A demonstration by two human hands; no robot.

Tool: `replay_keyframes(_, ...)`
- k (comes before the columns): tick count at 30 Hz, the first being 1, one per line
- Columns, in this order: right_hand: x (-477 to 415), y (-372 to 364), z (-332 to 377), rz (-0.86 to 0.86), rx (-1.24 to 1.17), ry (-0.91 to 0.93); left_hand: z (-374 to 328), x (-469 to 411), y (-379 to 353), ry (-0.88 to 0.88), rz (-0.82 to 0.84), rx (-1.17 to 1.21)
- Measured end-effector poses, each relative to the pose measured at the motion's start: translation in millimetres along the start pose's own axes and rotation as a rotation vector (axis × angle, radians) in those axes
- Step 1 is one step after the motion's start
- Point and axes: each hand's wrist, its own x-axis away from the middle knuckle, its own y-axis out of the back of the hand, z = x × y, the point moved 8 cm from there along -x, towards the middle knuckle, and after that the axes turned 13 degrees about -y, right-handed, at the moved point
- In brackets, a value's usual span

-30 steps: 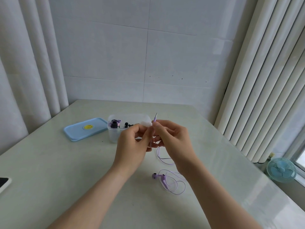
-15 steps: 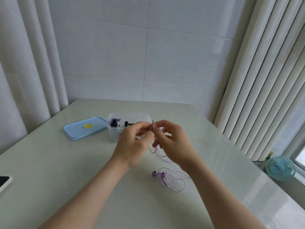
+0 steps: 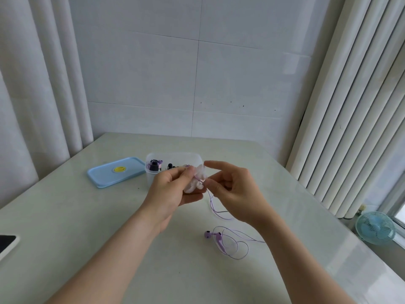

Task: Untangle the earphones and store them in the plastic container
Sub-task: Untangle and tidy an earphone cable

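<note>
Purple wired earphones [image 3: 221, 240] lie partly coiled on the table, with one earbud near the middle and thin cable rising to my hands. My left hand [image 3: 173, 189] pinches the upper end of the cable, its moving fingers blurred white. My right hand [image 3: 232, 189] pinches the cable just right of that, with the index finger stretched out. A clear plastic container [image 3: 175, 159] stands behind my hands, open, with dark and purple earphone parts inside.
The container's blue lid [image 3: 116, 172] lies on the table to its left. A phone [image 3: 6, 244] sits at the table's left edge. A small blue fan [image 3: 375, 228] stands on the sill at right. Curtains hang on both sides.
The plug that stood up between my fingers is out of sight. My hands have drawn slightly apart, and the right index finger has straightened. The loose cable on the table has shifted a little.
</note>
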Motion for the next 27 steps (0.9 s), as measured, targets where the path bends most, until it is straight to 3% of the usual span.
replay_keyframes(6, -2, 2, -2, -0.065, 0.013, 0.020, -6, 4, -4, 0.051, 0.021, 0.035)
replay_keyframes(14, -1, 12, 4, -0.169, 0.041, 0.059, -13, 5, -21, 0.029, 0.213, 0.161)
replay_keyframes(27, 2, 16, 4, -0.205, 0.014, 0.039, -12, 6, -19, 0.002, 0.243, -0.014)
